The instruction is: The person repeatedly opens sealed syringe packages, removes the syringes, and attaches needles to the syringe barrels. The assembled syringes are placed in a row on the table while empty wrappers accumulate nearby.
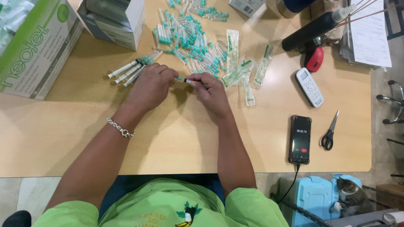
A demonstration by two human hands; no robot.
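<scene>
Head view, left hand: we see our left hand (pixel 152 86) clenched on the teal end of a small syringe (pixel 185 80).
Right hand: our right hand (pixel 211 90) pinches its other end, fingers (pixel 194 81) closed.
Syringe: held just above the counter (pixel 176 138), between both hands.
Nearby: assembled syringes (pixel 131 69) beside the left hand; teal-capped needles (pixel 191 38) piled beyond; wrapped packets (pixel 246 71) near the right hand.

Light wooden table (pixel 84 143) over pale tiled floor (pixel 25 191) (evenly lit)
</scene>
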